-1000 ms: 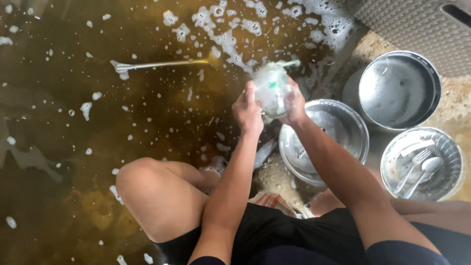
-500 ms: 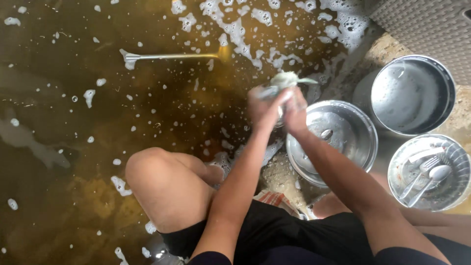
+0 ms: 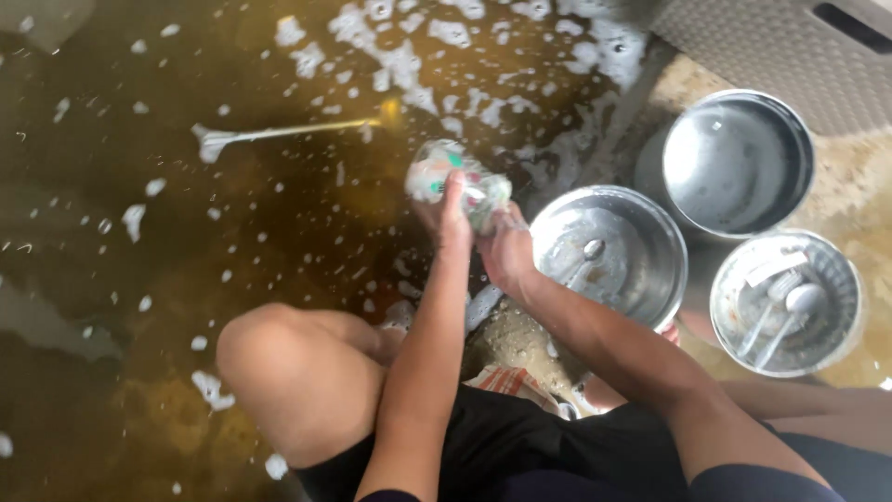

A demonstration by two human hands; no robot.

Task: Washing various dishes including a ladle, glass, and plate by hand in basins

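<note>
Both hands — left hand (image 3: 452, 216), right hand (image 3: 505, 256) — are scrubbing a soapy clear glass cup with coloured print (image 3: 448, 178) over the wet floor (image 3: 139, 121), fingers wrapping it; rinsing seems to be coming next — beside the round steel basin (image 3: 613, 253).

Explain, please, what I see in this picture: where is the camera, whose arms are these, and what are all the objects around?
There is no machine here. The camera sits on a person's head and looks down, so the two bare arms and the bent knee belong to that person, who squats at the edge of brown, foamy water. The left hand and the right hand together hold a clear soapy glass over the water. To the right stand three metal bowls: the nearest bowl holds a spoon, the far bowl looks empty, and the small bowl holds several spoons. A long-handled utensil lies in the water.
</note>
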